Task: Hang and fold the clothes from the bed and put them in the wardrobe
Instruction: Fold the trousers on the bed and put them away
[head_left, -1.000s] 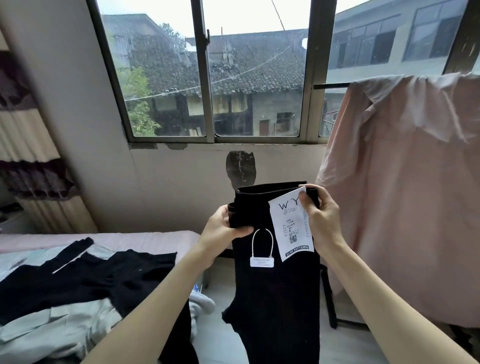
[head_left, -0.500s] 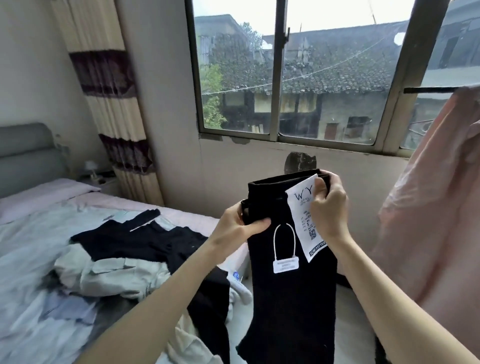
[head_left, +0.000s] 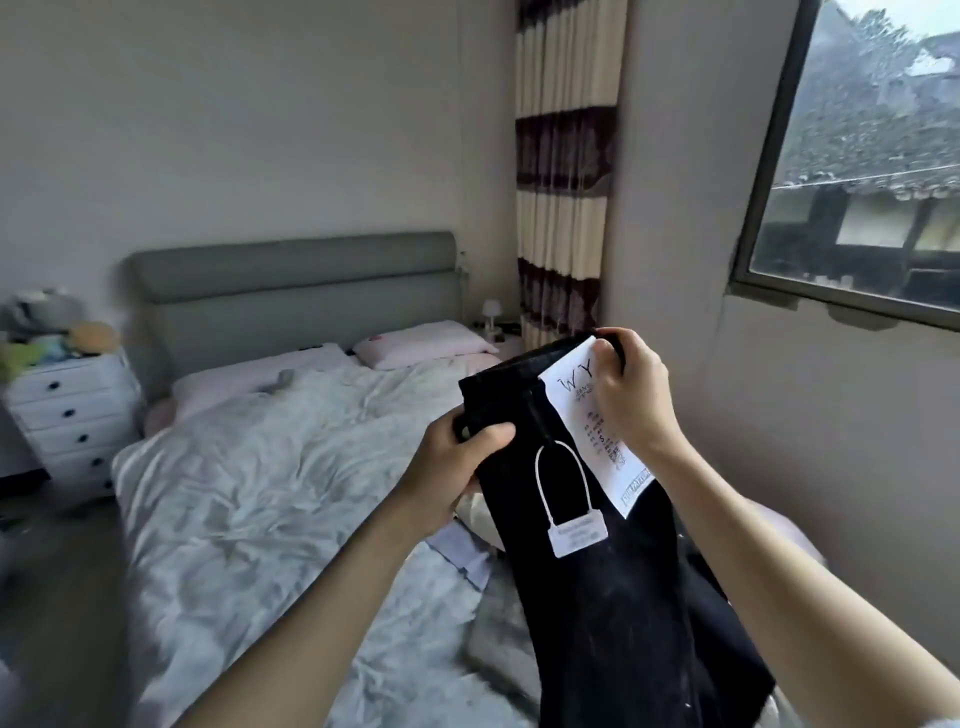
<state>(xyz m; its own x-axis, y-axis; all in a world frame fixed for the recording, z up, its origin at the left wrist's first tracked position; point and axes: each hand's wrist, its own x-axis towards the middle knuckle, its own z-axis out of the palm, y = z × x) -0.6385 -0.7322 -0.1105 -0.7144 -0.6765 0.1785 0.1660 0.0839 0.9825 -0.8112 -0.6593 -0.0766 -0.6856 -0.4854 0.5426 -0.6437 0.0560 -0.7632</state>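
Observation:
A pair of black trousers (head_left: 613, 613) hangs folded lengthwise in front of me, above the bed's right side. My left hand (head_left: 457, 467) grips the left end of the waistband. At the right end, my right hand (head_left: 631, 395) pinches the waistband together with a white paper label (head_left: 582, 410). A small white plastic tag (head_left: 576, 535) on a loop dangles from the front. The bed (head_left: 249, 483), covered in a rumpled pale blue-grey quilt, lies below and to the left. Other clothes on it are mostly hidden behind the trousers.
A grey padded headboard (head_left: 291, 291) and pink pillows (head_left: 426, 340) are at the far end. A white chest of drawers (head_left: 67, 415) with toys on top stands left of the bed. A striped curtain (head_left: 566, 171) and a window (head_left: 862, 166) are on the right wall.
My view has swung left, from the window and the pink shirt to the bed and headboard. Both hands keep the same hold on the trousers' waistband.

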